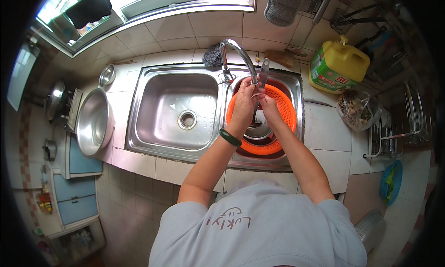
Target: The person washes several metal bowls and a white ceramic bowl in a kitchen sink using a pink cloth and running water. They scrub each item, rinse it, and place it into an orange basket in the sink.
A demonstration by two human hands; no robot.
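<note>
Under the spout of the chrome faucet point(239, 51), my left hand point(243, 100) and my right hand point(269, 107) meet with their fingers bent together. A small pale piece shows between the fingertips, too small to name. My left wrist wears a dark green bangle. Just behind the fingers stands a flat grey handle-like strip point(264, 70) with a rounded end; whether a hand grips it cannot be told. Below the hands an orange colander point(286, 107) sits in the right basin. Inside it lies a round metal vessel point(262, 130), partly hidden by my hands.
The left steel basin point(160, 105) has a drain. A large metal bowl point(95, 123) and a small one point(107, 75) stand left. A dark scouring pad point(213, 56) lies behind the faucet. To the right are a yellow jug point(338, 65), a filled plastic bag point(356, 109) and a rack point(394, 137).
</note>
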